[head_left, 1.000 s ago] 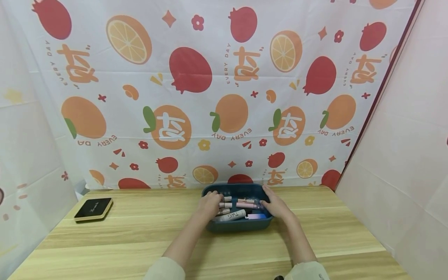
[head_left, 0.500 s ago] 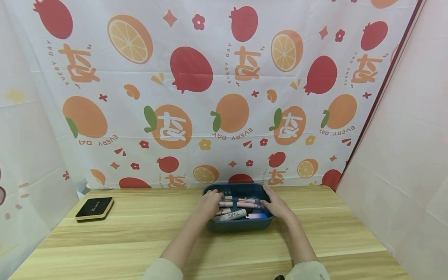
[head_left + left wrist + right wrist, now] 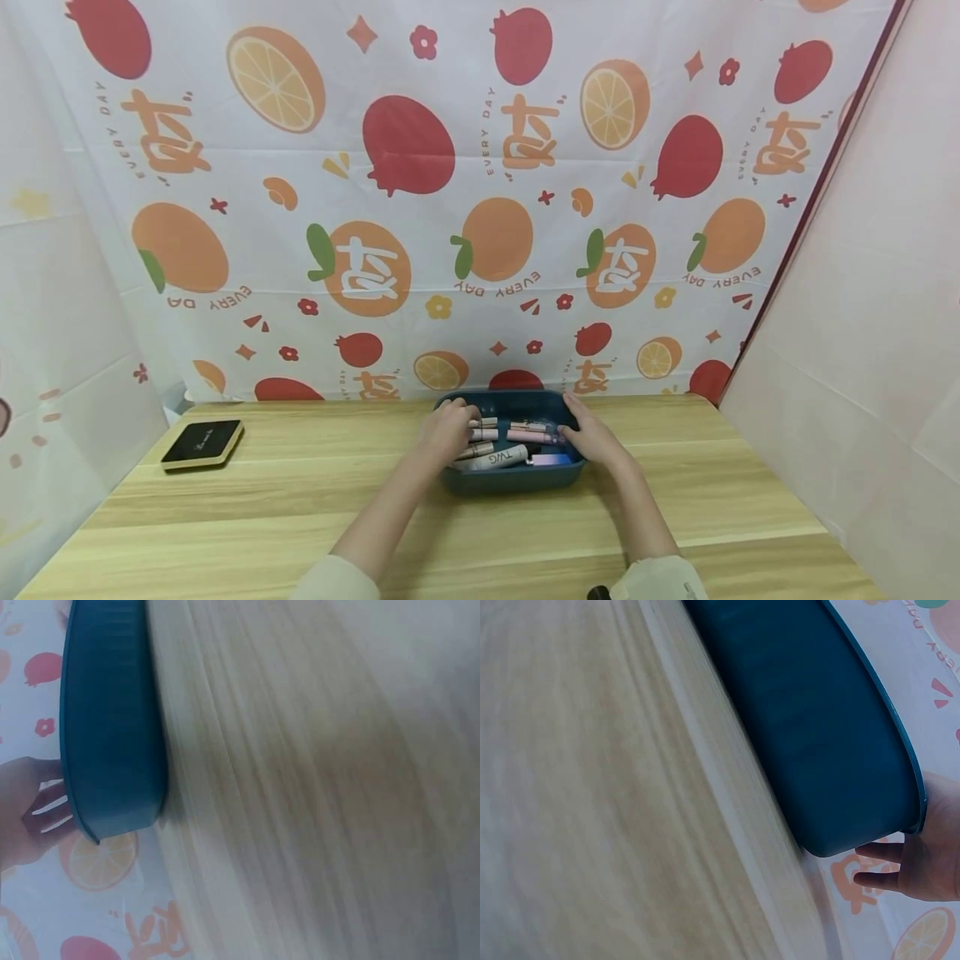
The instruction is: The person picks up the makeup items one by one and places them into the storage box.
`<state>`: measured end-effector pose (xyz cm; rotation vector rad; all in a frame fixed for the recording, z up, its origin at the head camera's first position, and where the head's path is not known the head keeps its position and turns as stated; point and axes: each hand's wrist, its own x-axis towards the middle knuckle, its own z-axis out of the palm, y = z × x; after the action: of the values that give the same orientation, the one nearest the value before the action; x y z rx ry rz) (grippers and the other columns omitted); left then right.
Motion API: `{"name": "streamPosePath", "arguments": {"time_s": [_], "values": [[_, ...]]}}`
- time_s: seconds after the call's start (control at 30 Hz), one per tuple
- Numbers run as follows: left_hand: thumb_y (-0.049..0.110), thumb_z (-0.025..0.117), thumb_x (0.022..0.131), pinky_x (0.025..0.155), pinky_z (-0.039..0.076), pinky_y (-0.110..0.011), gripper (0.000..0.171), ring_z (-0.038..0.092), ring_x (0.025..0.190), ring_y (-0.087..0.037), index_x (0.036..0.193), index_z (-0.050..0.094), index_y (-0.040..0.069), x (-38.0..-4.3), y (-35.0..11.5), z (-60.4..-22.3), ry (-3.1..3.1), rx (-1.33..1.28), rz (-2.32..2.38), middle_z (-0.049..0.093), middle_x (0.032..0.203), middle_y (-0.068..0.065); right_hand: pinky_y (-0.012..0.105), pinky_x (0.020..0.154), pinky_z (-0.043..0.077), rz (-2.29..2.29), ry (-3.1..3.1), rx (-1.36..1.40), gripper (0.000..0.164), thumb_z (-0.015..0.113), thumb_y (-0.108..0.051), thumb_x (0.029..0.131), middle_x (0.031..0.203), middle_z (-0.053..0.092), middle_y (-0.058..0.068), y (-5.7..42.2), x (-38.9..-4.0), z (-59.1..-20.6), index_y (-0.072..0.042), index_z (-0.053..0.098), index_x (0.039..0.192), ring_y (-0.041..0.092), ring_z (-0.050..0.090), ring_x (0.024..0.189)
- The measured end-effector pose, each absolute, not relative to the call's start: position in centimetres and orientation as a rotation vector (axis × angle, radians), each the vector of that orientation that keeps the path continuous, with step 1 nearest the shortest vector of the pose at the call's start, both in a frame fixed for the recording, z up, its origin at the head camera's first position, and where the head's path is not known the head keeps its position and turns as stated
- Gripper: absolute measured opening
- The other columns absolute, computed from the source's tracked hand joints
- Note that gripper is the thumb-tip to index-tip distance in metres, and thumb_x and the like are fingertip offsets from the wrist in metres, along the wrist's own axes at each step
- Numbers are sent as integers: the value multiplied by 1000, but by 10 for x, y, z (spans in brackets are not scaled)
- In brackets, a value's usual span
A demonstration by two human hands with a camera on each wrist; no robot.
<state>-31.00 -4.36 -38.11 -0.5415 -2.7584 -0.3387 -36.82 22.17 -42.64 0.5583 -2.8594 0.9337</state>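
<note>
A dark blue bin [image 3: 510, 481] stands on the table against the patterned backdrop. Inside lie several cosmetic-like tubes: a white tube marked TWG [image 3: 501, 457], a pink tube [image 3: 527, 436], and a pink-to-blue item [image 3: 550, 459]. My left hand [image 3: 447, 429] reaches over the bin's left end, bent fingers down among the tubes; in the left wrist view the rim hides its fingertips. Whether it pinches anything is hidden. At the other end my right hand [image 3: 596, 433] grips the bin, thumb over the rim and fingers [image 3: 877, 880] outside the end wall.
A flat black case [image 3: 202, 444] with a gold-coloured edge lies at the far left of the wooden table [image 3: 315, 500]. Fruit-print sheeting [image 3: 480, 167] rises directly behind the bin, and pale sheets [image 3: 885, 275] hang at both sides.
A slim tube beside my left hand has tilted slightly, and that hand has shifted a little. My right hand keeps its hold on the bin, which stays in place.
</note>
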Motion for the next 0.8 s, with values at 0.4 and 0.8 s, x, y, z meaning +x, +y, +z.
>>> {"name": "streamPosePath", "arguments": {"time_s": [0.4, 0.8], "values": [[7, 69, 78, 64, 49, -37, 15, 56, 85, -23, 92, 69, 11, -305, -53, -371, -2695, -514, -470, 58, 86, -3, 50, 102, 22, 899, -2857, 578, 60, 56, -14, 90, 145, 25, 20, 222, -370, -429, 3, 28, 142, 36, 24, 131], [5, 69, 78, 68, 49, -40, 17, 58, 90, -27, 95, 69, 7, -299, -71, -366, -2651, -469, -569, 61, 95, -8, 51, 103, 22, 938, -2862, 564, 61, 56, -14, 91, 146, 24, 19, 222, -369, -428, 2, 27, 142, 35, 23, 131]]}}
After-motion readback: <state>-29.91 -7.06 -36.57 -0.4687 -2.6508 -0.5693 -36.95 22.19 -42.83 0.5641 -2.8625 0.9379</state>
